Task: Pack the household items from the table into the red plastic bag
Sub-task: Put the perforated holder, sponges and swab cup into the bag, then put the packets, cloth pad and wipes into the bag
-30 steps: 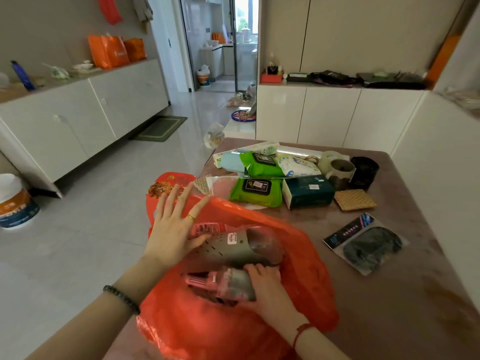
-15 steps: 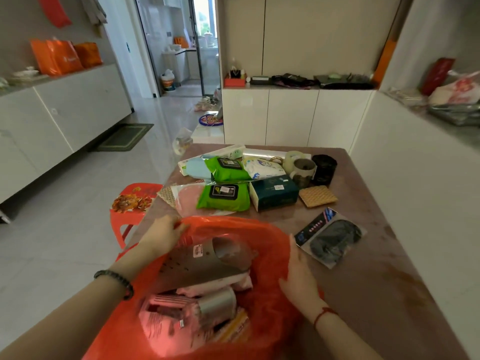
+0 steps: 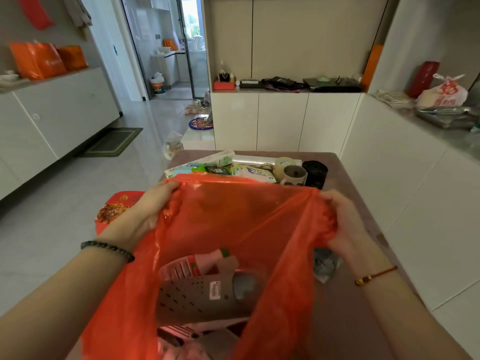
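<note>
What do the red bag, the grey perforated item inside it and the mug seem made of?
The red bag: thin translucent plastic film, glossy, creased where bunched. The grey perforated item: matte moulded plastic or foam, rows of punched holes; which is unclear. The mug: probably glazed ceramic, pale smooth sheen.

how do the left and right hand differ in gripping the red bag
The left hand grips a fairly flat stretch of the red bag's rim; the right hand clutches a bunched wad of it. The left wrist wears a dark bead bracelet, the right wrist a red cord. Both hold the bag's mouth open.
</note>
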{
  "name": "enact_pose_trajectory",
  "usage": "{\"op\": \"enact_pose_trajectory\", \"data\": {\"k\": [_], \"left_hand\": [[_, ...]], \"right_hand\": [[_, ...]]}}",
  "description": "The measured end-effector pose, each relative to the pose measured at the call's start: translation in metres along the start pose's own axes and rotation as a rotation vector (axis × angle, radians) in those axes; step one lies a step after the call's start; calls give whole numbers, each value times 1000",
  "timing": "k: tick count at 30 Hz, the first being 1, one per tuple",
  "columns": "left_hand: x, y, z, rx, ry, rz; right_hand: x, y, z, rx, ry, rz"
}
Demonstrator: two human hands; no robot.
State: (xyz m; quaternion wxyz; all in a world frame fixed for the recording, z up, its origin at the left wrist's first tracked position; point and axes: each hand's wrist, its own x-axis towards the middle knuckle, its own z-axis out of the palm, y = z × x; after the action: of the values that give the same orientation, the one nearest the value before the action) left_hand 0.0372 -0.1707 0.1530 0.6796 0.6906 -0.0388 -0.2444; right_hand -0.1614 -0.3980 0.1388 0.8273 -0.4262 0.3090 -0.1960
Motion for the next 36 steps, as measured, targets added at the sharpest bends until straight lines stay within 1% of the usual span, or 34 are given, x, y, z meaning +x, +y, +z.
{"op": "enact_pose_trajectory", "data": {"k": [2,4,5,7,8,9,11,12,13,14,15,16,17,18,19,20,21,23,25,27,28,30,31,33,34,35,36], "left_hand": [[0,6,1,-79,-12,-1],[-3,9,9,-112,-40,12],[-5,8,14,-86,-42,29],[-7,8,20,34,-12,46],[-7,8,20,136,-5,45],[-7,8,19,296,-25,47],[-4,7,14,811,-135,96],[-3,8,13,1072,-213,128],[-4,7,12,1270,-310,128],[-5,5,11,1406,-399,74],[-4,2,9,1510,-479,-16],[-4,0,9,1606,-533,-101],[-3,-1,10,1689,-553,-165],[-1,0,11,1754,-552,-179],[3,2,16,1785,-547,-144],[5,6,22,1766,-539,-82],[7,11,34,1691,-528,-4],[10,19,65,1414,-536,108],[16,16,105,1150,-585,124],[22,-1,147,1006,-613,102],[27,-16,167,968,-597,86],[38,-49,202,916,-558,14],[42,-67,215,878,-542,-46],[52,-104,235,818,-518,-212],[57,-122,241,831,-514,-279],[61,-138,247,892,-505,-310],[65,-152,250,973,-494,-319]], "right_hand": [[-6,-8,12,10,-38,-74],[-5,-7,16,6,-44,-73],[-2,-3,15,-49,-35,-50],[0,10,10,-275,-35,20],[0,20,5,-408,-56,59],[0,32,-3,-554,-91,96],[-2,60,-24,-858,-165,162],[-3,74,-36,-974,-178,202],[-3,87,-49,-1048,-186,238],[-3,98,-62,-1078,-177,279],[-1,105,-76,-1076,-157,319],[1,108,-86,-1068,-138,359],[3,108,-94,-1070,-148,384],[4,103,-99,-1061,-179,406],[7,97,-102,-1016,-220,418],[9,89,-103,-922,-253,444],[12,80,-106,-825,-253,454],[25,64,-111,-729,-115,363],[47,59,-125,-722,96,215],[68,63,-137,-730,265,149],[77,66,-144,-751,309,157],[97,76,-156,-787,334,162],[106,84,-160,-832,344,152],[117,100,-157,-1067,393,170],[122,108,-154,-1188,464,178],[125,114,-149,-1237,542,154],[129,121,-143,-1211,594,115]]}}
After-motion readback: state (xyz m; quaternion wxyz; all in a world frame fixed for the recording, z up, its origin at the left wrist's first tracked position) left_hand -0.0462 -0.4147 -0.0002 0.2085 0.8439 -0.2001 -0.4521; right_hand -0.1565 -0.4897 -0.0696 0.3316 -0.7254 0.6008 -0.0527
